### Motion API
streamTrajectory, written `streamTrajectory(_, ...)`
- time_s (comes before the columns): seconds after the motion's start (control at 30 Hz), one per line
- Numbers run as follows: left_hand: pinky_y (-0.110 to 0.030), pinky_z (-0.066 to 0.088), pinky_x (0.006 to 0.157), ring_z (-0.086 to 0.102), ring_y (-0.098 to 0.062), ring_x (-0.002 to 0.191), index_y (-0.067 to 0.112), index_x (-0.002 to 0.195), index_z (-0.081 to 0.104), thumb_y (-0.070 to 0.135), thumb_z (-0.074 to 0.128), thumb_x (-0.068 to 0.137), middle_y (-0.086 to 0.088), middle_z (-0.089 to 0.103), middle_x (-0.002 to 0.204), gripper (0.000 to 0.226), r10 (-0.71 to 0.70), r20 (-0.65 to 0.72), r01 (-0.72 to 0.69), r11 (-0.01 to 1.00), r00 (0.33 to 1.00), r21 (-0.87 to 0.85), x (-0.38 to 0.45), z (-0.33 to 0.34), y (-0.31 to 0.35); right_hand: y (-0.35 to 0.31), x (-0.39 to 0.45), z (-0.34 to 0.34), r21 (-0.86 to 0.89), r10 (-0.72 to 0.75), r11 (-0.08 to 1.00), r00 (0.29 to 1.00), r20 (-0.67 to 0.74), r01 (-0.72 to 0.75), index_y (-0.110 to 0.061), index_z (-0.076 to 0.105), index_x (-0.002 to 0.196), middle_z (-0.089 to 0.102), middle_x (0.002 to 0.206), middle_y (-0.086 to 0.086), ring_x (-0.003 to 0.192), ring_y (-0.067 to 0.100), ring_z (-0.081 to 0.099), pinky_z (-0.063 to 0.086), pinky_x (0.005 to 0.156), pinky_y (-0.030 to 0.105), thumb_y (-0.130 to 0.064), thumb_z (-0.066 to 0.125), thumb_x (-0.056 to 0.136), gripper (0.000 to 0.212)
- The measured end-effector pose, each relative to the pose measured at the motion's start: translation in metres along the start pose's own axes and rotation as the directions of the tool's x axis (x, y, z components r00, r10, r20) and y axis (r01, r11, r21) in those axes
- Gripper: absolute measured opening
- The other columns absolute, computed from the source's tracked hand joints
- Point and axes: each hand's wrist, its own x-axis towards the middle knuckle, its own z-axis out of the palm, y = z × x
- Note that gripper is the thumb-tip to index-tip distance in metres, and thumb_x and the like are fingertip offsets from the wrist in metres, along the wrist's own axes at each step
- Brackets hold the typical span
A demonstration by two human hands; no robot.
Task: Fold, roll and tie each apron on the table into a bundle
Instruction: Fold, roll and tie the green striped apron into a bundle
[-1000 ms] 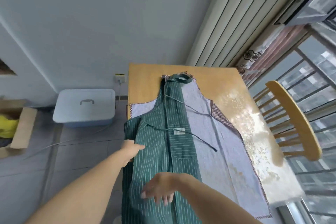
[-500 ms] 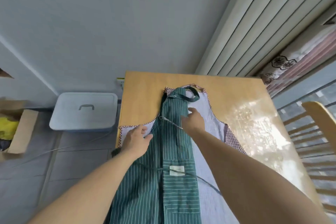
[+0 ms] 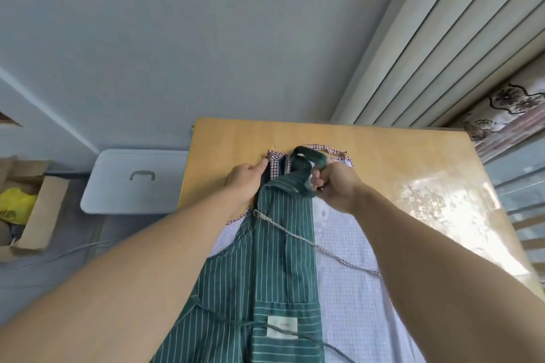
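Note:
A green striped apron [image 3: 277,259] lies folded lengthwise down the wooden table [image 3: 368,144], on top of a pale lilac checked apron [image 3: 351,268] with red-checked trim. My right hand [image 3: 336,186] grips the green neck strap [image 3: 312,156] at the far end of the apron. My left hand [image 3: 244,183] lies at the apron's top left corner, index finger stretched onto the red-checked trim; its other fingers are hidden by the cloth. A thin red-checked tie string [image 3: 295,233] crosses the green fabric. A white label [image 3: 281,327] shows on the pocket.
A light blue lidded storage box [image 3: 132,180] stands on the floor left of the table. Further left is a cardboard box [image 3: 38,209] with something yellow inside. Vertical wall panels and a patterned curtain [image 3: 507,109] are on the right. Sun glare covers the table's right side.
Both hands moved from the apron's middle up to its far end. My right hand took hold of the green neck strap; my left hand slid to the top left corner.

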Motion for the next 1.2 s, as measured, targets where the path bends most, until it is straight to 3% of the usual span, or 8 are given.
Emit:
streamTrajectory(0.13,-0.035,0.053,0.08,0.066,-0.022,0.086,0.008,0.091,0.068,0.051,0.065,0.092,-0.007,0.071,0.097,0.042,-0.07,0.085,0.071,0.997,0.994,-0.013,0.021,0.014,0.015,0.026,-0.017,-0.037,-0.367,0.184,0.921,0.976,0.112,-0.132,-0.005,0.05,0.087,0.044,0.071,0.012,0.055,0.018,0.045,0.041,0.052,0.028,0.018,0.029,0.075,0.033)
streamTrajectory(0.37,-0.029,0.053,0.069,0.066,-0.022,0.08,0.006,0.098,0.063,0.028,0.067,0.096,-0.005,0.066,0.086,0.022,-0.111,-0.032,0.107,0.988,0.993,-0.11,0.035,0.012,0.063,0.039,-0.026,-0.054,-0.394,0.225,0.908,0.959,0.171,-0.143,-0.004,0.053,0.091,0.053,0.072,0.009,0.058,0.019,0.048,0.045,0.055,0.03,0.016,0.033,0.078,0.031)
streamTrajectory(0.47,-0.031,0.06,0.058,0.074,-0.027,0.077,0.005,0.118,0.057,0.026,0.06,0.101,-0.016,0.07,0.089,0.027,-0.078,0.245,0.239,0.623,0.966,-0.745,0.042,-0.025,0.125,0.036,-0.025,-0.057,-0.273,0.122,0.958,0.987,0.108,-0.089,-0.006,0.049,0.088,0.05,0.078,0.013,0.058,0.021,0.047,0.041,0.056,0.034,0.012,0.036,0.081,0.023)
streamTrajectory(0.53,-0.046,0.058,0.091,0.063,-0.043,0.115,0.009,0.141,0.04,0.034,0.061,0.098,-0.028,0.058,0.123,0.054,0.036,0.236,0.21,0.346,0.971,-0.914,0.043,-0.051,0.159,0.032,-0.026,-0.053,-0.164,0.079,0.984,0.995,0.062,-0.068,-0.007,0.05,0.083,0.053,0.079,0.013,0.059,0.023,0.053,0.045,0.057,0.036,0.008,0.041,0.088,0.018)
streamTrajectory(0.73,-0.03,0.055,0.071,0.068,-0.021,0.095,0.019,0.113,0.063,0.007,0.065,0.087,-0.002,0.07,0.109,0.029,0.1,-0.287,-0.232,0.85,0.953,-0.474,0.015,-0.057,0.116,-0.005,-0.027,-0.01,-0.104,-0.02,0.994,0.999,-0.044,0.015,-0.005,0.058,0.105,0.06,0.089,0.011,0.076,0.023,0.062,0.058,0.07,0.035,-0.015,0.047,0.104,0.014)
streamTrajectory(0.9,-0.022,0.05,0.082,0.057,-0.01,0.111,0.024,0.144,0.047,-0.011,0.066,0.08,0.006,0.053,0.142,0.076,0.076,0.326,-0.097,0.994,0.942,0.049,-0.033,-0.016,0.016,-0.065,-0.015,0.057,-0.146,-0.124,0.985,0.968,-0.216,0.093,-0.013,0.065,0.091,0.062,0.083,0.007,0.068,0.017,0.052,0.042,0.062,0.027,-0.021,0.044,0.107,0.028)
streamTrajectory(1.07,-0.039,0.048,0.106,0.048,-0.024,0.132,0.018,0.158,0.024,0.022,0.079,0.085,-0.003,0.034,0.157,0.092,0.095,0.259,-0.196,0.896,0.961,0.398,-0.048,0.025,-0.038,-0.091,-0.014,0.082,0.152,-0.181,0.966,0.967,-0.181,0.209,-0.004,0.06,0.117,0.056,0.1,0.006,0.079,0.02,0.06,0.051,0.075,0.023,-0.005,0.048,0.104,0.018)
streamTrajectory(1.2,-0.037,0.059,0.06,0.062,-0.016,0.066,0.016,0.128,0.061,0.019,0.053,0.104,-0.003,0.069,0.114,0.025,0.214,-0.089,-0.187,0.951,0.973,0.248,-0.035,0.022,-0.047,-0.044,-0.013,0.048,-0.638,-0.397,0.724,0.915,-0.072,0.264,-0.01,0.06,0.113,0.059,0.088,0.0,0.071,0.014,0.053,0.042,0.054,0.016,-0.016,0.057,0.102,0.013)
